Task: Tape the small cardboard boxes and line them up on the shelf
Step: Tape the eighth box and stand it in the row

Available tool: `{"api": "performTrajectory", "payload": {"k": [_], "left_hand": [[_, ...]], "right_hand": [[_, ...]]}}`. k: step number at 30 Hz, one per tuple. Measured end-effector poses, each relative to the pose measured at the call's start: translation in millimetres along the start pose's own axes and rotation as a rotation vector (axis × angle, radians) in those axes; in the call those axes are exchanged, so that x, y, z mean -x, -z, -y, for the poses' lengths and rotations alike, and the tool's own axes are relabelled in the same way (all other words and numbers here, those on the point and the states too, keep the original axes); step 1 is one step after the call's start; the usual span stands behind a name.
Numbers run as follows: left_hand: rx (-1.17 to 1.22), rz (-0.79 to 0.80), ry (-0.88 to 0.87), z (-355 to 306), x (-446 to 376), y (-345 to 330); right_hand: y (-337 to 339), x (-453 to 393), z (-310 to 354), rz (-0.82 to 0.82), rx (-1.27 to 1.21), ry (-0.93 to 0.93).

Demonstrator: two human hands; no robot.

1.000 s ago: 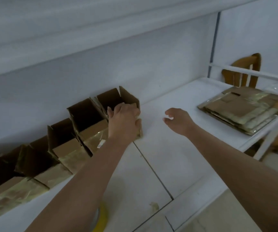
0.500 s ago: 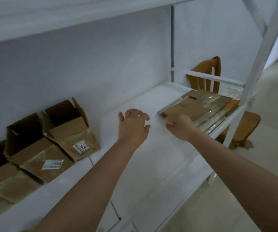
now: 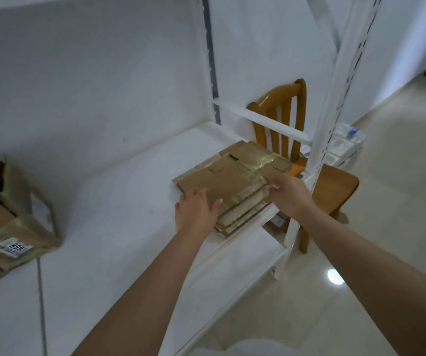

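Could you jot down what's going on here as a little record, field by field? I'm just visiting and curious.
Place: white shelf against a white wall
Left hand: fingers spread, resting on the near corner of the stack of flattened boxes
Right hand: touching the right edge of the stack's top piece; grip unclear
Stack: several flat cardboard pieces, some with shiny tape, at the shelf's right end
Assembled box: far left on the shelf, flaps open, label visible
Behind the shelf: wooden chair
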State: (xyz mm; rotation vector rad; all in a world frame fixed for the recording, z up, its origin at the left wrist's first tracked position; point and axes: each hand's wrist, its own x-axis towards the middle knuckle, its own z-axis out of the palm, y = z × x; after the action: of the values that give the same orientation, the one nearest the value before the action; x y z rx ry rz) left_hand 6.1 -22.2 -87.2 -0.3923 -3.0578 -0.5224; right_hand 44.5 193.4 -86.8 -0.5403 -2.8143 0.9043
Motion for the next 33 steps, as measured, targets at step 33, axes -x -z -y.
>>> {"api": "performTrajectory", "payload": {"k": [33], "left_hand": [[0.806, -0.429, 0.447, 25.0, -23.9, 17.7]], "right_hand": [[-14.9, -103.7, 8.9, -0.273, -0.083, -0.167]]}}
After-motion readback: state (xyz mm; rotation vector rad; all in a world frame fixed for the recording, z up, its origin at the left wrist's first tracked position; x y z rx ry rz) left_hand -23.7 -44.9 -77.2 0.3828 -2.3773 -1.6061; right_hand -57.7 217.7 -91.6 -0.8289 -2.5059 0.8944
